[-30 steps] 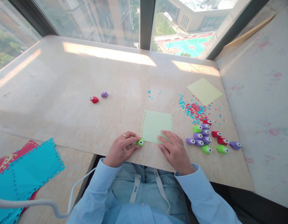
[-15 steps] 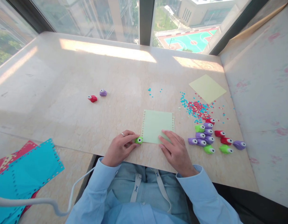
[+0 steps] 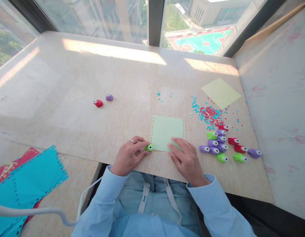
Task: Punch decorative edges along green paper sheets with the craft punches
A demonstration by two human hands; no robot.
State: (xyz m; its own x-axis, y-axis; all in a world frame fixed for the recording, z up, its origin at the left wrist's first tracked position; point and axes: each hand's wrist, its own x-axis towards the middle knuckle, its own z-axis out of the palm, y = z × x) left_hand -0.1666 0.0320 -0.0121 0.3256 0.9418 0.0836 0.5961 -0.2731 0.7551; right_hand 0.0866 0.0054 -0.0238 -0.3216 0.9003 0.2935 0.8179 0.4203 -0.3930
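A light green paper square (image 3: 166, 131) lies on the marble table near its front edge, with punched holes along its left and right sides. My left hand (image 3: 129, 154) pinches a small green hole punch (image 3: 149, 147) at the sheet's lower left corner. My right hand (image 3: 186, 159) lies flat with fingers stretched on the sheet's lower right part, holding it down.
A cluster of several purple, green and red punches (image 3: 223, 145) sits right of the sheet, with blue and red confetti (image 3: 208, 114) behind. A yellow paper square (image 3: 221, 92) lies far right. A red punch (image 3: 98, 103) and a purple punch (image 3: 109, 96) lie left. Punched blue sheets (image 3: 31, 177) lie lower left.
My left hand has nudged the green punch slightly along the sheet's lower left corner. My right hand stays pressed on the paper. The view has shifted a little.
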